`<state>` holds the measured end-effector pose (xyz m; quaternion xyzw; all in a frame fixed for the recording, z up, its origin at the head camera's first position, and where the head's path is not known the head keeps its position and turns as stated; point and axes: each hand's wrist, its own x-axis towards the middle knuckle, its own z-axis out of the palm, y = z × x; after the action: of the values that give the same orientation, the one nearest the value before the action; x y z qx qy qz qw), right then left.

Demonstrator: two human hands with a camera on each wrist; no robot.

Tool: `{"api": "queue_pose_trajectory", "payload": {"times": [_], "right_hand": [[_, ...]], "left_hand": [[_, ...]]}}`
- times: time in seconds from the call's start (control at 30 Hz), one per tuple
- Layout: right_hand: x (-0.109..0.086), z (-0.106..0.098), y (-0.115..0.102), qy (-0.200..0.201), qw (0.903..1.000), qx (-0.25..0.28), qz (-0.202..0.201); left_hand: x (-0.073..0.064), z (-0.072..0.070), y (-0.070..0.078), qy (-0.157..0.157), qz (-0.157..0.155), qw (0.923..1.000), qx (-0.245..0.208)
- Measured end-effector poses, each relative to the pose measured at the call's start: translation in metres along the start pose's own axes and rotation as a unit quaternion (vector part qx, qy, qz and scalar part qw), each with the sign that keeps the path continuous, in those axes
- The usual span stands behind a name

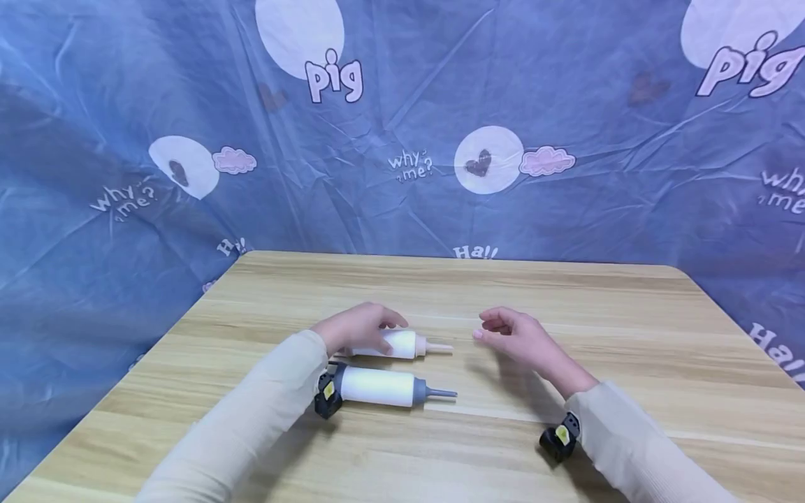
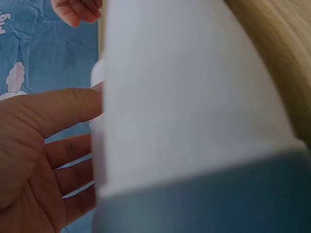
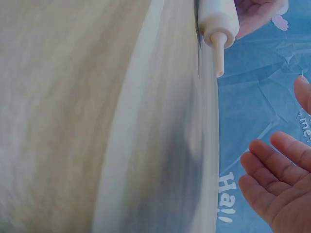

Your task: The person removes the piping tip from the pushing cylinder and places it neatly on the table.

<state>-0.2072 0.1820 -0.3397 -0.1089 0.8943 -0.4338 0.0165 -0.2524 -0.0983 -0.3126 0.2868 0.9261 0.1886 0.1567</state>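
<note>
A white cylinder with a pale pink collar and thin nozzle, which looks like a hand air pump (image 1: 402,344), lies crosswise on the table with its nozzle to the right. My left hand (image 1: 361,327) grips it from above near its left part, thumb on the near side and fingers over the far side. Nearer to me lies a similar white pump with grey-blue ends (image 1: 377,386), below my left wrist; it fills much of the left wrist view. My right hand (image 1: 518,341) hovers right of the nozzles, fingers loosely bent, holding nothing.
The wooden table (image 1: 597,307) has a light grain and rounded far corners. Behind it and along the left hangs a blue printed cloth (image 1: 402,105). Each wrist carries a small black camera, the left one close to the grey-blue pump.
</note>
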Motion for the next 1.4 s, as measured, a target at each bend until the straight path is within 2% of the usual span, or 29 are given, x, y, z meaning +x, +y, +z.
{"api": "queue_pose_trajectory", "payload": {"times": [0.2,0.37,0.93,1.17,1.4], "right_hand": [[-0.001,0.003,0.000,-0.011,0.9989,0.042,0.017],[-0.001,0.006,0.002,-0.014,0.9986,0.045,0.022],[0.000,0.010,0.006,-0.026,0.9971,0.063,0.034],[-0.002,0.014,0.003,-0.032,0.9956,0.075,0.045],[-0.003,0.016,0.001,-0.038,0.9945,0.086,0.046]], "left_hand": [[0.001,0.003,-0.006,0.002,0.003,1.0000,0.001],[-0.001,0.005,-0.009,0.006,0.003,1.0000,0.002],[-0.001,0.009,-0.011,-0.009,-0.005,0.9998,-0.014],[-0.004,0.011,-0.013,-0.001,0.011,0.9999,0.001],[-0.007,0.011,-0.007,0.019,0.030,0.9989,0.029]]}}
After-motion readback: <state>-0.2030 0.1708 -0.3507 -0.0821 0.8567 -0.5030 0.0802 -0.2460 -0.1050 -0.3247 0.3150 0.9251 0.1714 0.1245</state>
